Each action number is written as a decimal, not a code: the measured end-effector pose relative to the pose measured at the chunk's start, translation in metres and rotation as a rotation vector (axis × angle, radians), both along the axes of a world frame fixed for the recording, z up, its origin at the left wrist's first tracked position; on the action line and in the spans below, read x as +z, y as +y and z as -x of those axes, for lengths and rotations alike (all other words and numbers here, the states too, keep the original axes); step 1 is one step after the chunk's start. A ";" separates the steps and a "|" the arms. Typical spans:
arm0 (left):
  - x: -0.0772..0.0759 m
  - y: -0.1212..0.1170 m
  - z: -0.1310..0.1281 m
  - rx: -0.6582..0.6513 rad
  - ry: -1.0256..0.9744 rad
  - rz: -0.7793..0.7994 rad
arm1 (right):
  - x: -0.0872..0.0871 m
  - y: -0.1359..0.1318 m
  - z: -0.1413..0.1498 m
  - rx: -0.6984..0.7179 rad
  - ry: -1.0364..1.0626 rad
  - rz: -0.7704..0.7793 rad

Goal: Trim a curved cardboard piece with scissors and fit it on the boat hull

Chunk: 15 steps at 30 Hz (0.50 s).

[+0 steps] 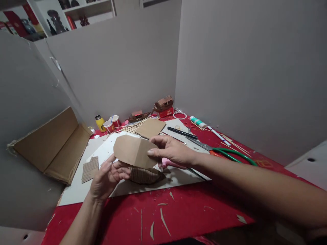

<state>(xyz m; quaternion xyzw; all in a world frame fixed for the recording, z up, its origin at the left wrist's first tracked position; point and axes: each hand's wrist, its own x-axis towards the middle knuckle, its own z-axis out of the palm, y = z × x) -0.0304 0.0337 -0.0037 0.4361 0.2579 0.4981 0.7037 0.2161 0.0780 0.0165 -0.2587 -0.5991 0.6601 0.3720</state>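
A boat-shaped piece of brown cardboard (133, 150), creased down its middle, is held up over the white board (76, 190). My right hand (171, 149) pinches its right end between thumb and fingers. My left hand (108, 175) is below its left end, fingers curled and touching its lower edge. Under the piece lies a corrugated cardboard shape (144, 175) on the board. A pink tool (170, 164) shows just under my right hand.
A folded cardboard box flap (51, 146) leans at the left. Green-handled scissors (230, 153), a black pen (182, 132), a glue stick (198, 121), paper cups (112, 123), a yellow bottle (100, 123), wooden sticks and small model boats (163, 103) crowd the back. Cardboard scraps litter the red table (178, 214).
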 end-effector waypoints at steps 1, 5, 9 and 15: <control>-0.002 -0.001 -0.005 -0.006 0.020 0.003 | 0.000 -0.002 0.003 -0.024 0.016 -0.025; -0.011 -0.009 -0.027 0.106 0.102 0.017 | -0.003 -0.015 0.016 -0.055 -0.004 -0.155; -0.011 -0.012 -0.033 0.237 0.166 0.026 | -0.007 -0.025 0.017 0.043 -0.139 -0.128; -0.004 -0.007 -0.025 0.422 0.126 0.066 | -0.004 -0.016 -0.035 -0.125 -0.300 -0.233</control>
